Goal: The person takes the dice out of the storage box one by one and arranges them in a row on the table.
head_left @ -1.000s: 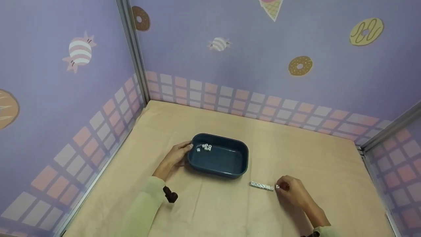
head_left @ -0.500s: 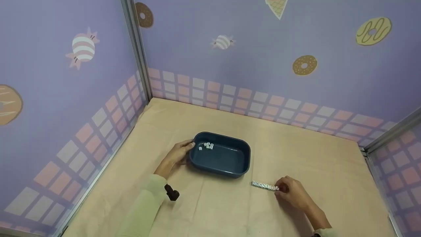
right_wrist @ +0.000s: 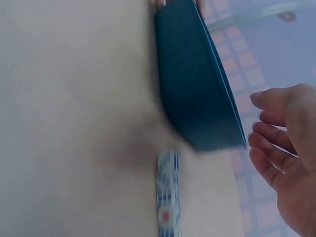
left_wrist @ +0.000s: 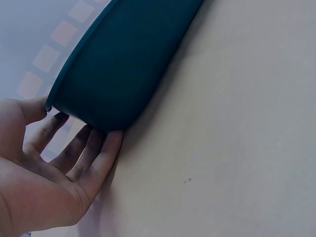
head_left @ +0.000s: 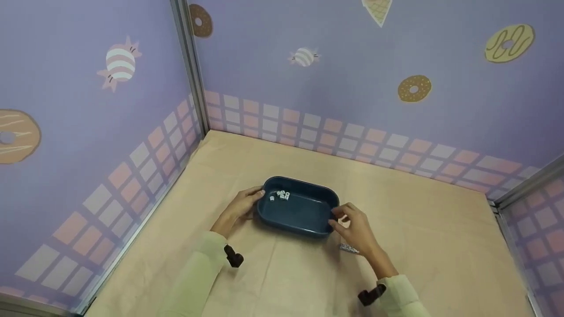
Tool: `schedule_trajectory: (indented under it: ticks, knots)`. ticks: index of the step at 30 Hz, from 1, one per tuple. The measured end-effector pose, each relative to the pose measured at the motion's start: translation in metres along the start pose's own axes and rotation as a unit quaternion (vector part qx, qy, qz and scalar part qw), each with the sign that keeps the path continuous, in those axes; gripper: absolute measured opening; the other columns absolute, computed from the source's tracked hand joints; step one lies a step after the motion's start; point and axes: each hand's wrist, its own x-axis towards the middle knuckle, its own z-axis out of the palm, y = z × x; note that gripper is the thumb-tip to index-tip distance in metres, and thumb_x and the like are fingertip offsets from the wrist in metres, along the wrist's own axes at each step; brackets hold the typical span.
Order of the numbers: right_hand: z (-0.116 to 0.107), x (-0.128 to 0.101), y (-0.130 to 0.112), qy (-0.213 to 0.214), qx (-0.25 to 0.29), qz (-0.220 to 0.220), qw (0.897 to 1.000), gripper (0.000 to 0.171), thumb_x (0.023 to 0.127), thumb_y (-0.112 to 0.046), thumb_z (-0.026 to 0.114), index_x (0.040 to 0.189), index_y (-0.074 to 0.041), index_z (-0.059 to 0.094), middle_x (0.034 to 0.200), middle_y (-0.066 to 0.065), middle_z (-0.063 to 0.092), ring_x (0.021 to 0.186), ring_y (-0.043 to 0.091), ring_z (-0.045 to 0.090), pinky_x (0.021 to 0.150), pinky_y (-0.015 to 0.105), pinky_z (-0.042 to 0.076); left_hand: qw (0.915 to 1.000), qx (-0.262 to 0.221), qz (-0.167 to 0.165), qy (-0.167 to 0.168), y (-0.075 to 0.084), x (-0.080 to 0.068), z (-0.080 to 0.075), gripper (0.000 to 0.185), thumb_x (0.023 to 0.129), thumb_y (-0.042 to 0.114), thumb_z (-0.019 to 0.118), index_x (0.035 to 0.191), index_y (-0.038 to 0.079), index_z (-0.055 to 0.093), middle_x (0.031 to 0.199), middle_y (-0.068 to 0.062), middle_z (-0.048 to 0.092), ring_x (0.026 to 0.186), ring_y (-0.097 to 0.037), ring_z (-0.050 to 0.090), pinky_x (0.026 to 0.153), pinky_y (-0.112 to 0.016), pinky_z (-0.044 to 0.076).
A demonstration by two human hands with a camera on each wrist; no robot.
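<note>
A dark blue rectangular tub (head_left: 297, 228) sits on the cloth, with several white dice (head_left: 282, 195) inside near its left end. My left hand (head_left: 241, 203) holds the tub's left end, thumb at the rim and fingers against the outer wall, as the left wrist view shows. At the opposite end, my right hand (head_left: 356, 225) hovers with parted fingers over the rim; nothing shows between them. Below that hand, a straight row of white dice (head_left: 349, 248) lies on the cloth, partly covered by the wrist in the head view. The right wrist view shows this row (right_wrist: 168, 197) running toward the tub.
A beige cloth (head_left: 282, 273) covers the work surface. Purple panels (head_left: 352, 79) with sweets printed on them stand at the back and both sides, joined by metal posts (head_left: 190, 66) at the corners.
My right hand set a die at the right end of the row, let go, and moved up and left to the tub's right end. My left hand stays on the tub.
</note>
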Motion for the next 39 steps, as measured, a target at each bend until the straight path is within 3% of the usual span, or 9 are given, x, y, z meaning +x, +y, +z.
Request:
schedule_trajectory:
  ticks: [4,9,17,26,33,39]
  knots:
    - [0.03,0.032,-0.013,-0.014,-0.001,-0.009,1.0,0.03,0.092,-0.009,0.084,0.118,0.001,0.074,0.11,0.01,0.069,0.101,0.025,0.069,0.087,0.044,0.058,0.9999,-0.009,0.003,0.004,-0.001,0.001,0.003,0.052,0.109,0.035,0.061,0.157,0.015,0.054,0.156,-0.015,0.054,0.138,-0.035,0.055,0.1,-0.058,0.053]
    - [0.062,0.063,-0.02,-0.043,0.003,0.0,0.999,0.034,0.092,-0.01,0.084,0.122,0.002,0.073,0.113,0.014,0.068,0.106,0.032,0.07,0.092,0.046,0.058,0.9998,-0.011,0.017,0.0,-0.002,0.001,0.008,0.051,0.11,0.032,0.061,0.157,0.013,0.054,0.157,-0.017,0.053,0.141,-0.038,0.052,0.103,-0.057,0.052]
    - [0.098,0.091,-0.019,-0.116,-0.029,0.018,0.993,0.042,0.094,-0.012,0.082,0.131,0.005,0.07,0.119,0.017,0.065,0.108,0.032,0.064,0.096,0.049,0.053,0.9999,0.004,0.016,0.002,-0.002,0.002,0.009,0.051,0.109,0.034,0.062,0.156,0.017,0.056,0.156,-0.014,0.055,0.138,-0.033,0.054,0.099,-0.054,0.053]
    - [0.11,0.095,-0.014,-0.134,-0.041,0.031,0.99,0.028,0.094,-0.006,0.079,0.12,0.003,0.073,0.111,0.013,0.065,0.102,0.03,0.065,0.093,0.048,0.054,0.9999,0.001,0.009,0.006,-0.002,0.0,0.009,0.05,0.108,0.037,0.064,0.154,0.02,0.058,0.154,-0.012,0.058,0.131,-0.03,0.059,0.094,-0.049,0.056]
    - [0.114,0.094,-0.018,-0.142,-0.05,0.033,0.988,0.013,0.093,0.0,0.079,0.104,-0.001,0.071,0.099,0.008,0.063,0.091,0.023,0.063,0.082,0.043,0.055,0.9996,0.027,0.001,0.007,0.0,0.0,0.005,0.05,0.108,0.042,0.062,0.155,0.023,0.058,0.157,-0.01,0.055,0.133,-0.031,0.057,0.09,-0.051,0.056]
    - [0.097,0.09,-0.028,-0.165,-0.044,0.009,0.985,0.009,0.095,-0.004,0.077,0.1,-0.003,0.07,0.094,0.006,0.065,0.084,0.018,0.062,0.075,0.039,0.055,0.9999,0.013,0.007,0.004,-0.001,-0.001,-0.002,0.051,0.109,0.038,0.061,0.157,0.02,0.055,0.157,-0.014,0.053,0.134,-0.032,0.056,0.093,-0.051,0.055]
